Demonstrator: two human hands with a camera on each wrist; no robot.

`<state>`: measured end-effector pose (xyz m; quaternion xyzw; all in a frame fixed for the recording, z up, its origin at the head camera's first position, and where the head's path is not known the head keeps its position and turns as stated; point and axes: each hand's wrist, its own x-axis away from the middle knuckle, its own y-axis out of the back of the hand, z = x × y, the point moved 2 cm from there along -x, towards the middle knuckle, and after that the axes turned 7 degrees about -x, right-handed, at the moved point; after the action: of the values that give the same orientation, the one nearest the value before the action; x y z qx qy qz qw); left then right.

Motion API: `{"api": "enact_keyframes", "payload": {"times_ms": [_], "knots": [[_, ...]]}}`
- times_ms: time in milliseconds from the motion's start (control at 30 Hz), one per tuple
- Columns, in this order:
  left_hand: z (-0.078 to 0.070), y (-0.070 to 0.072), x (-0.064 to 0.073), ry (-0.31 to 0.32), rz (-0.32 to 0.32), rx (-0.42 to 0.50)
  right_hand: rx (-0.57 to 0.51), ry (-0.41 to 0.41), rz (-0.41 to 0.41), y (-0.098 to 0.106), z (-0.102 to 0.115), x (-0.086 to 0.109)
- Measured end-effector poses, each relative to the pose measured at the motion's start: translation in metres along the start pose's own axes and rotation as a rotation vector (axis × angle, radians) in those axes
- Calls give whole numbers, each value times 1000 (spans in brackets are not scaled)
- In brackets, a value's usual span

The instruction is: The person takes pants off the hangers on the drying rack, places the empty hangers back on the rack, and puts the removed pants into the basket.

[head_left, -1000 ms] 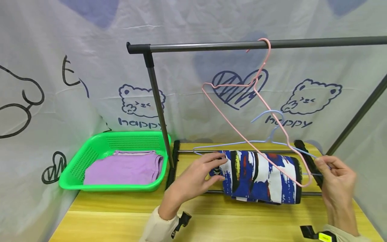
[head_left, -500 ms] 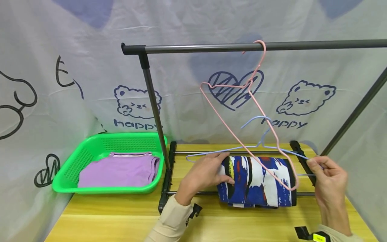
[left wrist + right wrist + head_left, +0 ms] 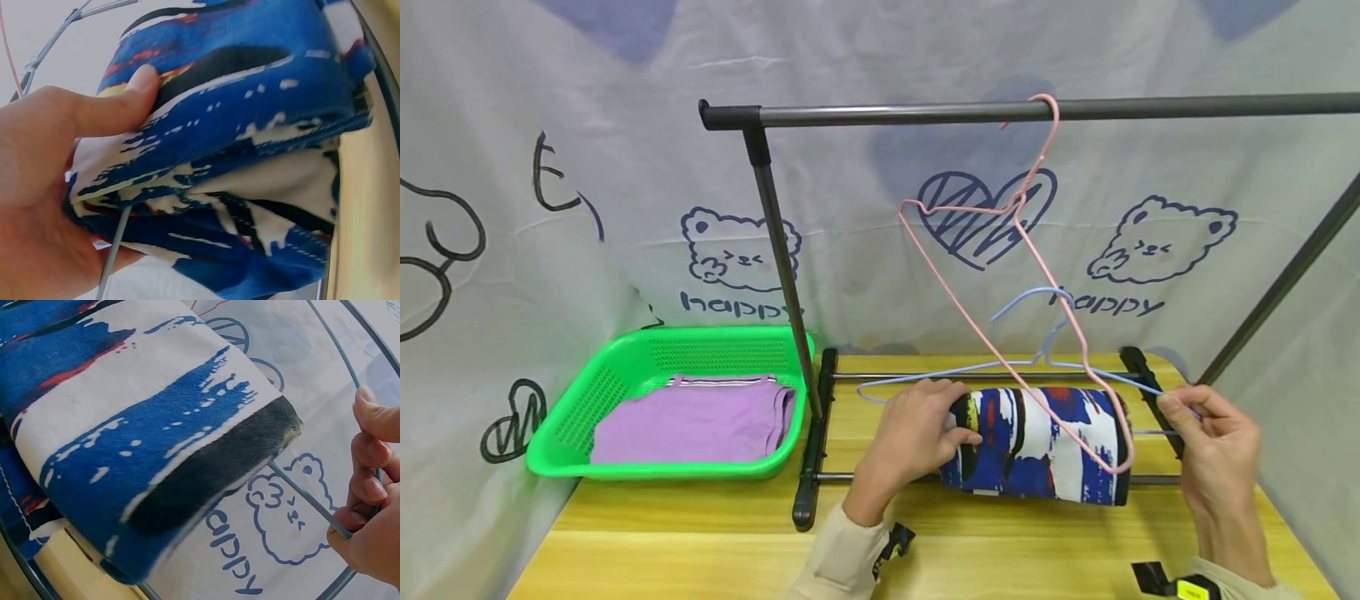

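A folded blue, white and black patterned garment (image 3: 1030, 442) hangs over the lower bar of a light blue hanger (image 3: 955, 369). My left hand (image 3: 913, 429) grips the garment at its left end, thumb on top and the other fingers beneath; the left wrist view shows the hanger wire running into the folds. My right hand (image 3: 1217, 450) holds the hanger by its right corner, fingers curled round the wire, as the right wrist view shows. A bare pink hanger (image 3: 951, 287) hangs from the rail in front of the garment and overlaps it in the head view.
A dark metal rack with a top rail (image 3: 880, 114) stands on the wooden table (image 3: 700, 542); its lower bars run behind and below the garment. At left, a green basket (image 3: 670, 471) holds a folded purple garment (image 3: 700, 421). A printed curtain closes the back.
My left hand has moved right and closed on the garment's left end. Garment and blue hanger have shifted slightly left in view, while the right hand keeps its hold.
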<state>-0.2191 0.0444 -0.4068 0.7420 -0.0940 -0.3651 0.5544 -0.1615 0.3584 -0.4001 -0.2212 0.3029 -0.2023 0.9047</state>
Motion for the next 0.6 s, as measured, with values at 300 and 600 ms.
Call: {"api": "enact_keyframes", "payload": {"times_ms": [300, 600], "knots": [[-3, 0, 2, -42, -214, 35, 158, -131, -54, -1, 5, -1], [-8, 4, 2, -99, -375, 108, 110, -176, -86, -2, 5, -2]]}}
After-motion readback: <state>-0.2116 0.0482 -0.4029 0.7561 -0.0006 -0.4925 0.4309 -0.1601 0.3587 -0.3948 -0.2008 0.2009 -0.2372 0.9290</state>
